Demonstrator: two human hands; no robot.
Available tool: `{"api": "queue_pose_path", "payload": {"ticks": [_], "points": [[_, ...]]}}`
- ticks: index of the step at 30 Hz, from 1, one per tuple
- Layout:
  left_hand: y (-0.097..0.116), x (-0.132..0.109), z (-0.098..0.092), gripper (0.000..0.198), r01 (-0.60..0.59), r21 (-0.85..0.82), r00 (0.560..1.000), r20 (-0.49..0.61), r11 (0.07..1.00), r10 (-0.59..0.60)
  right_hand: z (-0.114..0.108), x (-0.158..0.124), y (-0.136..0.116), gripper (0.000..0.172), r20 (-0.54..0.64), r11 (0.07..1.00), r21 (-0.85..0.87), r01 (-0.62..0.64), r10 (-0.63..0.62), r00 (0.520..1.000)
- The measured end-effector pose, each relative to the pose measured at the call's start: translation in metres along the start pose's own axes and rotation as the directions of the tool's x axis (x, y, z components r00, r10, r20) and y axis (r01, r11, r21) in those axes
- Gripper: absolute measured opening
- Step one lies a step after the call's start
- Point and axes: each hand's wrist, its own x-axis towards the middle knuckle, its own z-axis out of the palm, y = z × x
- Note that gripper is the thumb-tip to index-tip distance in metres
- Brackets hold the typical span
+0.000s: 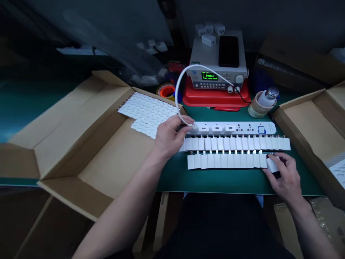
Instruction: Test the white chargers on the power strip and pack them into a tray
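My left hand (172,136) is closed in a pinch on the end of a white cable (177,90), at the left end of a white power strip (254,127). A round white piece shows by the fingertips; how they join is hidden. Several white USB chargers (217,128) sit in the strip's sockets. In front lie two rows of white chargers, a back row (229,144) and a front row (223,161), prongs pointing away from me. At the front row's right end my right hand (285,174) grips one white charger (272,164) between thumb and fingers.
Behind the strip, a tester (218,77) reading PASS stands on a red tray (215,100), with a phone (229,51) and chargers on top. A metal-capped bottle (266,98) stands in a taped holder. Open cardboard boxes flank me, left (107,172) and right (309,118), holding white chargers.
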Motion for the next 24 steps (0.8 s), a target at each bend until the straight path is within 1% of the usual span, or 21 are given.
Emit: {"api": "queue_pose_path", "payload": {"ticks": [1,3,5,6,8,9,10,11,13,14,15,17,19,20,22,24], "points": [[0.001,0.001,0.003,0.013,0.009,-0.063,1.000,-0.009,0.998,-0.010,0.001,-0.005,0.002,0.047,-0.013,0.999,0.052,0.015,-0.014,1.000],[0.002,0.005,0.010,0.014,0.027,-0.138,0.999,0.021,0.990,-0.024,-0.001,-0.010,0.007,0.052,-0.036,0.988,0.151,0.044,-0.039,0.999],[0.002,0.009,0.017,0.013,0.020,-0.135,0.997,0.083,0.991,-0.009,-0.009,-0.007,0.013,0.053,-0.096,0.971,0.236,0.024,-0.002,0.995],[0.003,0.010,0.020,0.012,-0.001,-0.115,0.994,0.108,0.993,0.013,-0.014,-0.001,0.015,0.051,-0.138,0.961,0.278,0.009,0.031,0.990],[0.005,0.013,0.024,0.011,-0.065,-0.054,0.988,0.138,0.996,0.072,-0.024,0.021,0.014,0.043,-0.214,0.941,0.338,0.008,0.068,0.974],[0.007,0.014,0.024,0.012,-0.099,-0.020,0.984,0.149,0.995,0.101,-0.028,0.037,0.013,0.037,-0.236,0.936,0.350,0.035,0.052,0.970],[0.008,0.015,0.024,0.013,-0.127,0.015,0.979,0.164,0.992,0.122,-0.032,0.056,0.010,0.031,-0.244,0.937,0.341,0.078,0.009,0.970],[0.010,0.016,0.023,0.014,-0.143,0.045,0.975,0.179,0.989,0.133,-0.035,0.076,0.006,0.027,-0.228,0.943,0.309,0.123,-0.053,0.972],[0.012,0.018,0.022,0.016,-0.150,0.090,0.969,0.211,0.985,0.128,-0.035,0.117,-0.004,0.021,-0.139,0.944,0.237,0.229,-0.200,0.970],[0.013,0.019,0.021,0.016,-0.144,0.105,0.968,0.224,0.984,0.118,-0.033,0.136,-0.010,0.019,-0.057,0.943,0.187,0.277,-0.271,0.961],[0.014,0.020,0.021,0.017,-0.135,0.114,0.967,0.234,0.984,0.105,-0.029,0.154,-0.016,0.018,0.036,0.936,0.129,0.328,-0.335,0.942],[0.015,0.021,0.020,0.017,-0.115,0.117,0.967,0.240,0.986,0.084,-0.019,0.182,-0.032,0.016,0.233,0.901,0.004,0.434,-0.423,0.876],[0.014,0.020,0.021,0.016,-0.106,0.100,0.969,0.233,0.989,0.081,-0.011,0.202,-0.049,0.016,0.380,0.854,-0.081,0.513,-0.449,0.808],[0.013,0.018,0.020,0.016,-0.107,0.091,0.970,0.229,0.990,0.084,-0.008,0.208,-0.056,0.015,0.426,0.842,-0.101,0.530,-0.445,0.788],[0.011,0.014,0.019,0.018,-0.113,0.090,0.972,0.216,0.989,0.092,-0.009,0.216,-0.063,0.013,0.476,0.850,-0.090,0.519,-0.421,0.772],[0.007,0.008,0.017,0.028,-0.110,0.125,0.979,0.182,0.986,0.086,-0.015,0.217,-0.060,0.015,0.501,0.885,-0.046,0.464,-0.382,0.777]]}}
